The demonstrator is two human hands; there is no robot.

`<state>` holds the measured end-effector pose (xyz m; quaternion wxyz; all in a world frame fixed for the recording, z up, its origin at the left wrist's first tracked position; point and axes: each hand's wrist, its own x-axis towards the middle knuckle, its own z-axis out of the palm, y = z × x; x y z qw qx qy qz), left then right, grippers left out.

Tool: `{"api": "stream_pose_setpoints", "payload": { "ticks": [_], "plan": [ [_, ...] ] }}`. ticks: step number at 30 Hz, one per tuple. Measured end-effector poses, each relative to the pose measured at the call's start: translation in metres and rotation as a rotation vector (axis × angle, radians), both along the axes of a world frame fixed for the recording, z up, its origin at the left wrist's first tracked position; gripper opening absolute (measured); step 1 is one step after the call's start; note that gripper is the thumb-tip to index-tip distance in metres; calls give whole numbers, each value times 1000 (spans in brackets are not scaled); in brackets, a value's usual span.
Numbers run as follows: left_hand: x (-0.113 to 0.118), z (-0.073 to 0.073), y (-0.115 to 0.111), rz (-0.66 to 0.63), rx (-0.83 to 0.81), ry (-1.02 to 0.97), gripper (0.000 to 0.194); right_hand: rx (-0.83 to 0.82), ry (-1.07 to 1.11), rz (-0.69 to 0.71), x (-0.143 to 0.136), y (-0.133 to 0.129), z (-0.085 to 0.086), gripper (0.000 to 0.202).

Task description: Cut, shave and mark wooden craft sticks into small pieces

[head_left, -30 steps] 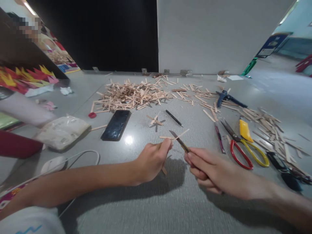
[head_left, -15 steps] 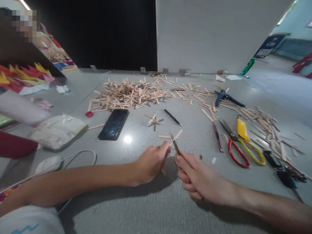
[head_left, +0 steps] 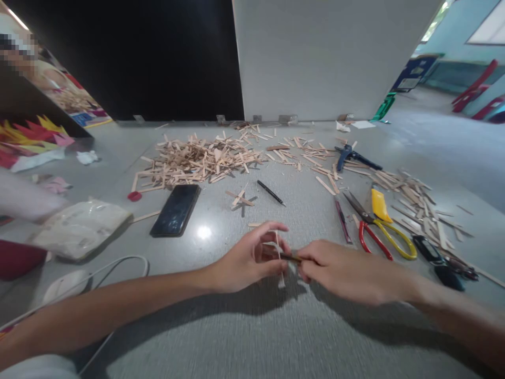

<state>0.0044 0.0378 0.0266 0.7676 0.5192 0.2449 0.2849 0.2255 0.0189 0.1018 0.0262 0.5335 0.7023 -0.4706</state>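
Near the middle of the table my left hand (head_left: 254, 255) curls its thumb and fingers around a thin wooden craft stick (head_left: 281, 271), which stands nearly upright between the fingertips. My right hand (head_left: 339, 268) is closed on a slim craft knife (head_left: 292, 257) with a dark and yellowish handle. It points left, into the space between my left thumb and fingers, where its tip is blurred. Just beyond my left hand lies the end of another craft stick (head_left: 254, 225). Farther off are crossed sticks (head_left: 240, 198) and a black pen (head_left: 271, 192).
A large heap of craft sticks (head_left: 201, 158) lies at the back, with more scattered right. A phone (head_left: 175, 210), plastic packet (head_left: 82, 226) and white cable (head_left: 130, 258) are left. Scissors (head_left: 366, 217), a purple cutter (head_left: 343, 221) and blue pliers (head_left: 347, 154) lie right. An upright panel (head_left: 335, 58) stands behind.
My left hand has opened its grip wider and turned the stick upright. My right hand has swung the knife from pointing away to pointing left. The view has shifted slightly right.
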Motion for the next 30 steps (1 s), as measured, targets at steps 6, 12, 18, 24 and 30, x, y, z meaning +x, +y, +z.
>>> {"api": "stream_pose_setpoints", "payload": {
  "ticks": [6, 12, 18, 24, 30],
  "plan": [
    [2, -2, -10, -28, 33, 44, 42, 30, 148, 35, -2, -5, -6, 26],
    [2, -3, -16, -99, 66, 175, 32, 44, 173, -13, 9, -12, -7, 27],
    [1, -7, -10, 10, 67, 200, 32, 153, -15, -120, 60, -8, -5, 24],
    [3, -14, -2, 81, 102, 274, 68, 225, -66, -287, 102, -8, -15, 18],
    [4, -11, -6, 90, 203, 373, 36, 140, -19, -428, 94, -12, -34, 9]
  ]
}}
